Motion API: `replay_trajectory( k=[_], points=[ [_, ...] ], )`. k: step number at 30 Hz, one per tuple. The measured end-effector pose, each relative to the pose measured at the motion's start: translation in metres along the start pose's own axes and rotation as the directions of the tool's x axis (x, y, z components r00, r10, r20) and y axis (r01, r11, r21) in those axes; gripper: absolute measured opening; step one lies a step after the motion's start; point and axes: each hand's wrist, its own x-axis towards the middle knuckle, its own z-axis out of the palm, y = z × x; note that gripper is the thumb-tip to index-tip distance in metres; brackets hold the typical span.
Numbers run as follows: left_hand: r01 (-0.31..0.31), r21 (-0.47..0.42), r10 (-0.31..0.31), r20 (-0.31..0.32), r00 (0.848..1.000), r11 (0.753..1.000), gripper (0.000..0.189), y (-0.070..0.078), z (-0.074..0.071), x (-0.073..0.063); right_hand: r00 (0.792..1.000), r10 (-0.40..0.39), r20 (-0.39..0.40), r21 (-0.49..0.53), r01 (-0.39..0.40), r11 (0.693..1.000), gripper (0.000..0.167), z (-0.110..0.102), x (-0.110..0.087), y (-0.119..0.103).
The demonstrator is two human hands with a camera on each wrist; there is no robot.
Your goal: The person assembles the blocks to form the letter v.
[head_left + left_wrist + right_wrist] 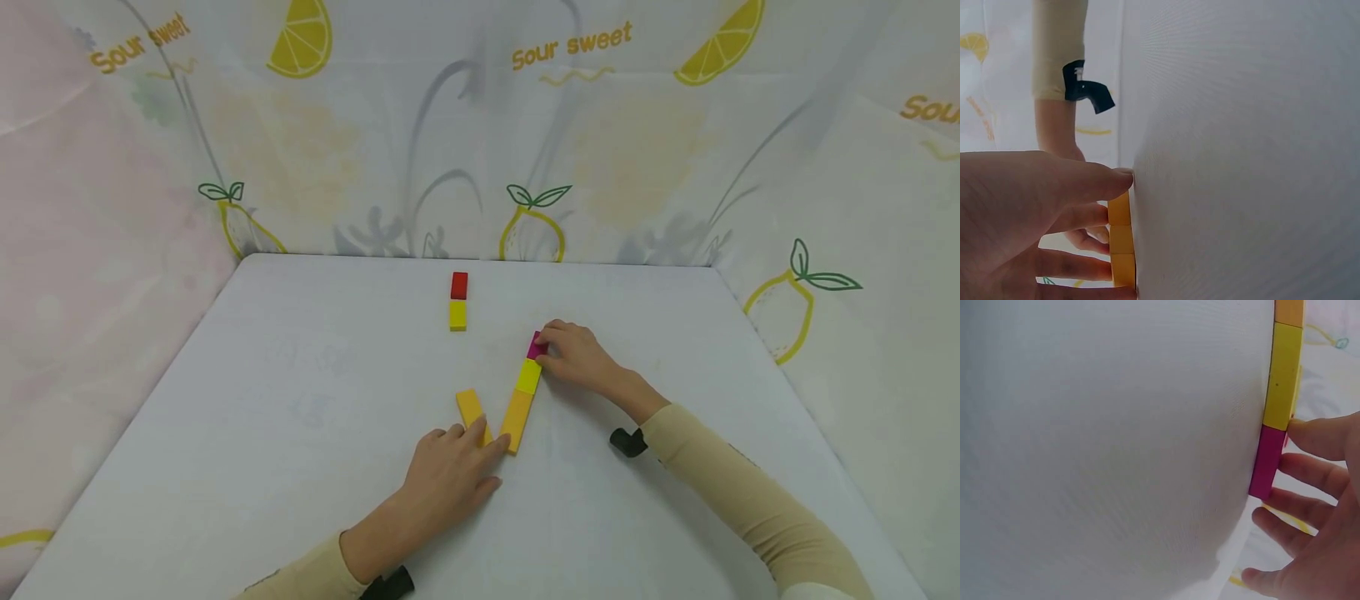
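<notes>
A magenta block lies end to end with a yellow block and a longer orange block, forming a slanted row. At the row's far end my right hand pinches the magenta block between thumb and fingers. My left hand has its fingers extended, one touching the near end of that orange block. Another finger rests on a second orange block, which leans the other way and is partly covered. In the left wrist view, orange block faces show beyond the thumb and fingers.
Farther back on the white table, a red block and another yellow block stand end to end. A lemon-print cloth hangs behind the table. Black wrist mounts sit near both sleeves.
</notes>
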Motion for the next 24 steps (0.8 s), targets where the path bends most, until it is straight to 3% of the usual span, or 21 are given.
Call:
replay_trajectory(
  k=[5, 24],
  points=[
    [-0.006, 0.008, 0.006, -0.032, 0.999, 1.0, 0.05, 0.0, 0.0029, -0.0001, 1.0, 0.022, 0.002, 0.001, -0.022, 1.0, 0.028, -0.0004, 0.0001, -0.0013],
    [-0.01, 0.022, 0.011, -0.029, 1.0, 1.0, 0.05, 0.0007, 0.0024, 0.0009, 0.999, 0.043, -0.022, 0.041, -0.042, 0.998, 0.031, 0.002, -0.002, -0.001]
  ],
)
